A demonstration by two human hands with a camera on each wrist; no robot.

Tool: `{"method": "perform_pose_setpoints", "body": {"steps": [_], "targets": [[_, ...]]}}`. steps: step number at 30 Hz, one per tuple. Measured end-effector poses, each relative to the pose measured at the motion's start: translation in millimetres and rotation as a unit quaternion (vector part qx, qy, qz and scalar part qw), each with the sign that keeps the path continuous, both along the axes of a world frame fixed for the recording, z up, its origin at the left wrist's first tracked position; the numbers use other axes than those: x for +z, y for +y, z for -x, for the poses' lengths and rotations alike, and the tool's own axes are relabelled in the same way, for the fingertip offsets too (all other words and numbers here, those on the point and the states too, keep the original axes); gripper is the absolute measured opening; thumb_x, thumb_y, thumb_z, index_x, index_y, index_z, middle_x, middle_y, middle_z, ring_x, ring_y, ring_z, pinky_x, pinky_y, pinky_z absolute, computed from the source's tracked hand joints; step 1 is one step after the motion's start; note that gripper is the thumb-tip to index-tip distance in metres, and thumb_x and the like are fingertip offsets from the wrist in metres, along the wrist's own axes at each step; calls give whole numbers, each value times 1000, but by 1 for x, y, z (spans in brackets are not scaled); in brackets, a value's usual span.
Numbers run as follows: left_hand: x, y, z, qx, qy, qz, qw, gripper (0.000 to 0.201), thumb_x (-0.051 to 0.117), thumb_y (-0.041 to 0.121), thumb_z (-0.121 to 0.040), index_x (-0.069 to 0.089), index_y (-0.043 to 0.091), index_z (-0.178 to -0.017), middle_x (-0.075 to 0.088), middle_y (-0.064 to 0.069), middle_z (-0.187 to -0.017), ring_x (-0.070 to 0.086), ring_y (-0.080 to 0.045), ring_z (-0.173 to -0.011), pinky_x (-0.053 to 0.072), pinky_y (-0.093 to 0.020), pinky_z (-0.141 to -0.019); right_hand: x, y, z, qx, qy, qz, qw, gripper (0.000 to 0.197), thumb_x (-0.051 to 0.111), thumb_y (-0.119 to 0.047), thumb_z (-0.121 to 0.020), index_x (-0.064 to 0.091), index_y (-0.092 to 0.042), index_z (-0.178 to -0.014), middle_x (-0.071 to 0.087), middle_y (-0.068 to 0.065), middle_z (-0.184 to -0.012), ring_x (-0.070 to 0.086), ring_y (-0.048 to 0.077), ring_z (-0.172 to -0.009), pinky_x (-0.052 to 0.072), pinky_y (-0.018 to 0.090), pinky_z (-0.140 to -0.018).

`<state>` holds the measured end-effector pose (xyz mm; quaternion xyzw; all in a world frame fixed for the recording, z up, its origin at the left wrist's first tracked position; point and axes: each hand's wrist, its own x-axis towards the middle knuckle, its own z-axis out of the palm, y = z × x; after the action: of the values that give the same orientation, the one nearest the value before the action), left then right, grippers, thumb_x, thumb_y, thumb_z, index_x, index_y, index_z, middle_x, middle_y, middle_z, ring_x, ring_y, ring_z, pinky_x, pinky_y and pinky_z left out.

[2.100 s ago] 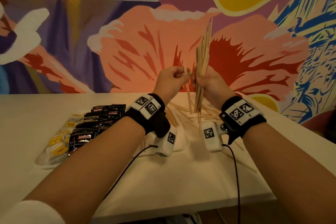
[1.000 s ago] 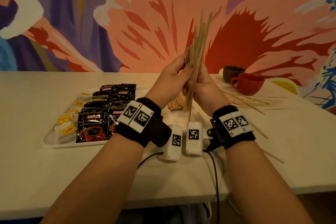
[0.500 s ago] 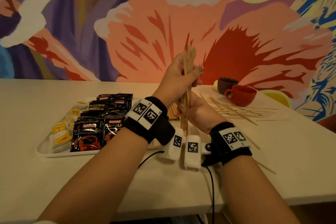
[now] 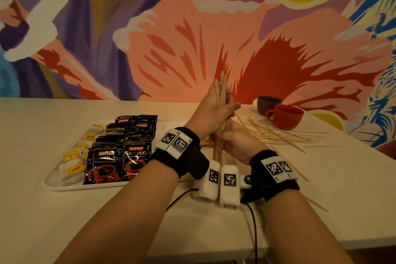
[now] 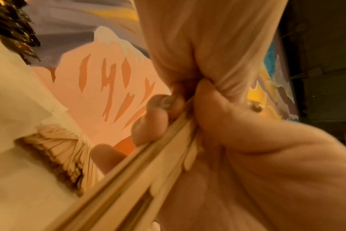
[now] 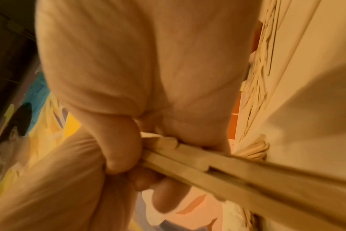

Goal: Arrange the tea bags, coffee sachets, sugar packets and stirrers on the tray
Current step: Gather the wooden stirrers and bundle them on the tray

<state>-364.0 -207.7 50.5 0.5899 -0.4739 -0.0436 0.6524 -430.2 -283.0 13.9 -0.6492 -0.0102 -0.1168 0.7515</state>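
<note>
**Wooden stirrers held upright in both hands**

Pale wooden stirrers (image 4: 221, 100) stand upright as a bundle above the white table (image 4: 42, 221). Left hand (image 4: 211, 111) curls around their upper part, right hand (image 4: 237, 141) around the lower. Beside them, a white tray (image 4: 64, 186) holds black coffee sachets (image 4: 120, 156).

Black-and-red coffee sachets (image 4: 120, 152), yellow-tagged tea bags (image 4: 71, 164), red cup (image 4: 286, 117).

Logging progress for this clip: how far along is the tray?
Done: coffee sachets and tea bags lie on the tray. In hand: both the left hand and right hand grip a stirrer bundle. Left: loose stirrers on the table. Sugar packets not discernible.
</note>
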Motion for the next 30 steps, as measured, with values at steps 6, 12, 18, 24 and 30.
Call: {"method": "perform_pose_setpoints", "body": {"steps": [6,12,18,24,30], "targets": [[4,4,11,17,-23,59,998,56,67,4,-84,33,27,-122,59,-4,-94,60,-12,-82,54,-27,-76,2,1,6,14,-23,30,999,27,36,17,-88,51,-5,-90,62,1,-63,59,13,-60,52,22,-60],[7,3,10,-23,-54,50,997,49,45,4,-97,34,38,-131,46,-2,-92,49,-13,-68,51,-28,-70,-1,-3,6,1,-2,110,994,32,38,19,-87,53,-9,-90,57,7,-75,54,18,-72,46,28,-66],[-9,1,3,4,-27,-21,999,13,50,6,-96,58,14,-102,59,-4,-96,59,-15,-82,50,-28,-78,-2,-4,5,-17,28,117,993,28,39,23,-82,56,3,-92,62,14,-80,61,23,-79,53,32,-73],[-13,3,1,-4,-75,-4,997,21,54,7,-94,62,20,-109,57,-7,-96,58,-21,-87,50,-31,-87,1,0,5,-51,26,117,992,36,35,26,-80,55,-2,-88,61,14,-84,60,24,-84,50,34,-76],[-12,5,-1,-6,-66,-31,997,17,59,6,-91,67,5,-106,63,-5,-99,61,-12,-90,50,-22,-85,0,3,4,-79,39,172,981,27,39,23,-83,58,6,-92,61,23,-98,56,36,-101,46,45,-92]]}}
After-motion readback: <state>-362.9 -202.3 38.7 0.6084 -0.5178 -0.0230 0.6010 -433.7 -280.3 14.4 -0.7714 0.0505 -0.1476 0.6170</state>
